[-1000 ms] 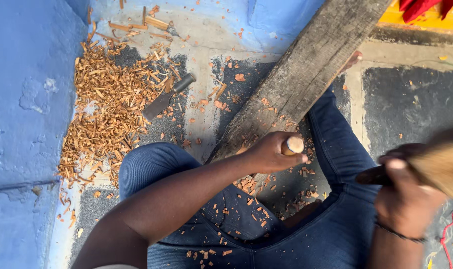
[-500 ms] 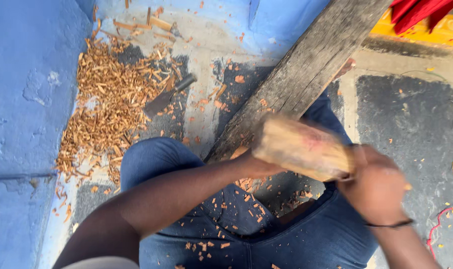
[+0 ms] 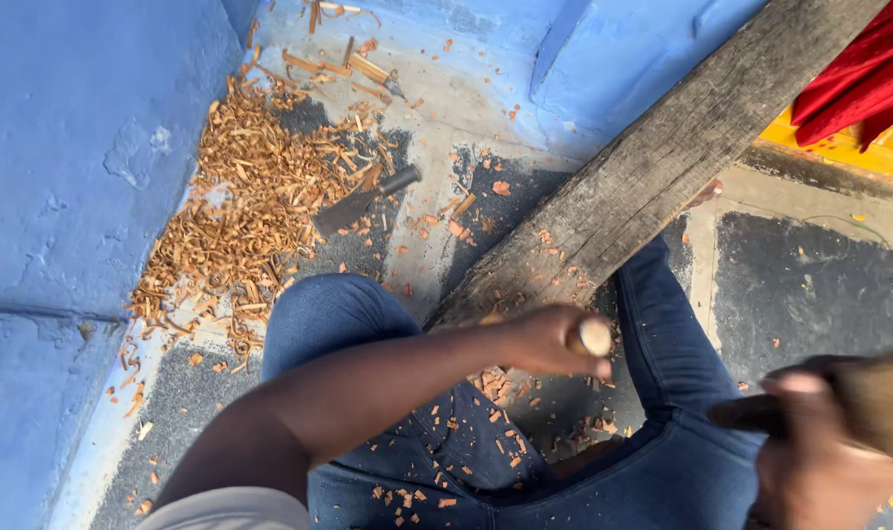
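Left hand [image 3: 549,341]: lying across the lap, fingers clenched around a chisel handle [image 3: 594,337], whose pale rounded butt end is showing beyond the knuckles. The blade end is hidden under the hand, so its contact with the wood cannot be told.

Right hand [image 3: 819,456]: at the lower right corner, blurred, gripping a wooden mallet [image 3: 873,402] by its dark handle; the light brown head is lying to the right of the fist, well apart from the chisel handle.

Plank [image 3: 652,177]: a long, grey, weathered board running diagonally from the upper right down to the person's lap, its lower end sitting just beside the left hand, between the knees.

Legs in blue jeans [image 3: 662,471]: spread on either side of the plank end, with orange-brown chips lying scattered over the cloth.

Wood shavings [image 3: 250,206]: a thick heap lying on the floor along the blue wall [image 3: 63,177], at the left.

Flat metal blade with a dark handle [image 3: 358,204]: lying on the floor at the edge of the heap, untouched.

Red cloth [image 3: 859,69]: showing at the upper right corner, above a yellow patterned strip [image 3: 859,145].
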